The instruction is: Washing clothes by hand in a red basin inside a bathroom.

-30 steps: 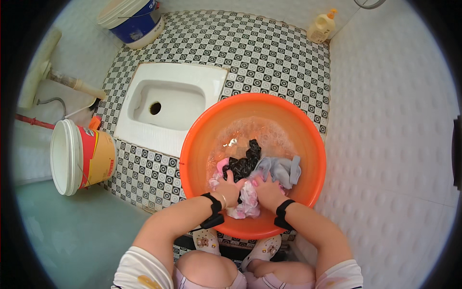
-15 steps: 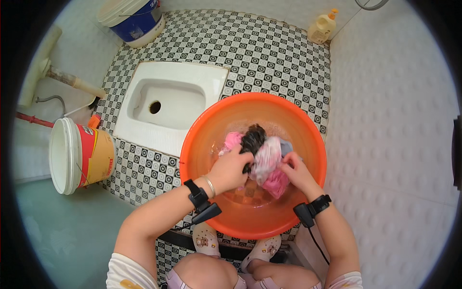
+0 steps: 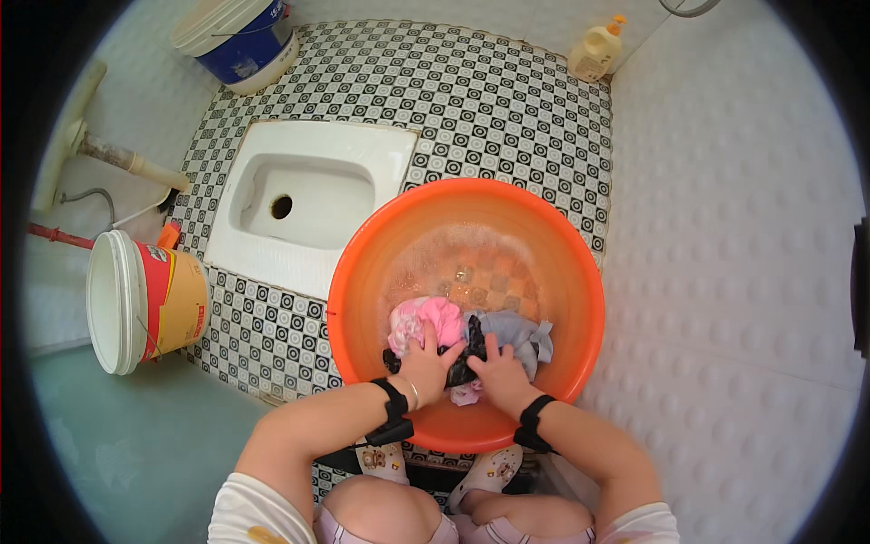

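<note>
An orange plastic basin [image 3: 587, 263] holds shallow, slightly foamy water and a heap of wet laundry. Pink cloth [image 3: 441, 317] lies at the heap's left, black cloth [image 3: 464, 374] in its middle and grey cloth [image 3: 509, 326] at its right. My left hand [image 3: 430, 370] rests on the pink and black pieces with its fingers spread. Fingers also apart, my right hand [image 3: 500, 374] presses on the black and grey pieces. A small pale pink bit [image 3: 467, 393] shows between my hands. The cloths' undersides are hidden.
A white squat toilet [image 3: 227, 238] is set in the patterned tile floor, left of the basin. A red and yellow bucket [image 3: 177, 299] lies tipped at the left. Further back stand a lidded blue bucket [image 3: 245, 59] and a pump bottle [image 3: 594, 56]. A white wall [image 3: 725, 272] rises at right.
The laundry has moved from the basin's middle toward its near side, and both hands with it. The lifted bunch is now pressed down, and more grey cloth shows. My fingers have spread.
</note>
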`<state>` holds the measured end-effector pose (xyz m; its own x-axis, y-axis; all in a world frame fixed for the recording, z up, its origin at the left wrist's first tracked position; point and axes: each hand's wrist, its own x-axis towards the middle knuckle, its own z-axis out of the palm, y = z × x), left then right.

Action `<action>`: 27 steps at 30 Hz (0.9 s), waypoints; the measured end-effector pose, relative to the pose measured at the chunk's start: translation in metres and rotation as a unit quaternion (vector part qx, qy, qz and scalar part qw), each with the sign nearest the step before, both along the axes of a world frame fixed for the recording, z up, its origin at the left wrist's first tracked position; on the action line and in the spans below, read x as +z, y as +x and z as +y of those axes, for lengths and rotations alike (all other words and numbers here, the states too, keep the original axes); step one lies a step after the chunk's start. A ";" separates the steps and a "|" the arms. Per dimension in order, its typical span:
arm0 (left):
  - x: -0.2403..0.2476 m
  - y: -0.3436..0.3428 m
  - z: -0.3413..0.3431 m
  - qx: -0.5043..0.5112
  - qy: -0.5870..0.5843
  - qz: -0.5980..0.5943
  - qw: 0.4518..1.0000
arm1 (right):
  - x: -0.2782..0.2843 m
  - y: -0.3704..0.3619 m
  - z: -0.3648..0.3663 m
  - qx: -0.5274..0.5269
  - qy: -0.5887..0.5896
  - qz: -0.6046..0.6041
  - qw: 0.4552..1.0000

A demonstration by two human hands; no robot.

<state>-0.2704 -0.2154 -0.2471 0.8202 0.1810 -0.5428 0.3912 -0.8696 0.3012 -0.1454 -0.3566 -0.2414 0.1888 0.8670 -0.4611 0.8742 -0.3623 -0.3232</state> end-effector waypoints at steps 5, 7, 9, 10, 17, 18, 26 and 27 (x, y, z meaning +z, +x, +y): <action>-0.018 0.026 0.016 0.036 -0.022 -0.002 0.999 | -0.015 0.029 0.020 -0.059 -0.021 0.077 0.995; -0.026 0.041 0.036 0.116 -0.086 -0.076 0.987 | -0.025 0.044 0.034 -0.121 0.014 0.086 0.989; -0.028 0.058 0.057 0.187 -0.129 -0.124 0.966 | -0.021 0.059 0.049 -0.175 0.048 0.099 0.978; -0.026 0.063 0.062 0.218 -0.107 -0.144 0.959 | -0.017 0.064 0.057 -0.186 0.112 0.086 0.972; 0.071 0.048 0.065 0.104 -0.171 -0.229 0.953 | 0.063 0.086 0.029 -0.059 0.233 0.057 0.969; 0.068 0.040 0.064 0.073 -0.195 -0.219 0.953 | 0.064 0.082 0.019 -0.054 0.191 0.078 0.977; -0.016 0.044 0.066 0.172 -0.098 -0.210 0.957 | -0.007 0.115 0.036 -0.262 0.191 -0.008 0.946; -0.018 0.048 0.071 0.170 -0.099 -0.209 0.958 | -0.011 0.112 0.045 -0.261 0.213 -0.087 0.938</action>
